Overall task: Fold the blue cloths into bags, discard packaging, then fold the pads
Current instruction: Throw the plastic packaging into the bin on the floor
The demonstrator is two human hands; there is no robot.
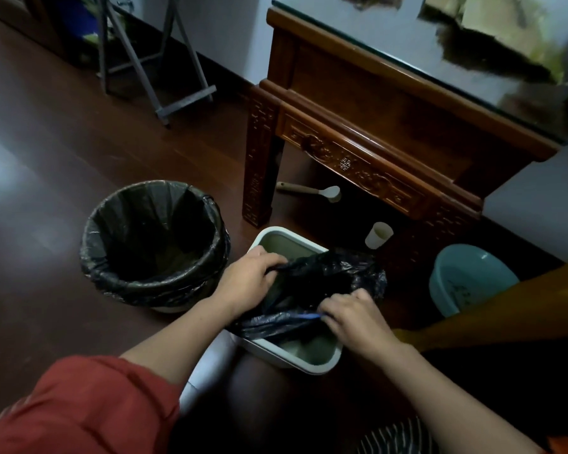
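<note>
Rectangular white bin, interior half hidden by crinkled black plastic bag, left hand gripping bag edge, right hand pinching blue drawstring

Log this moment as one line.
left hand grips black bag | right hand pinches its edge | bag over white bin | round bin lined

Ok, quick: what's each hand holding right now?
Left hand: grips the black bag at its edge.
Right hand: pinches the same bag's near edge, over the white bin.
</note>
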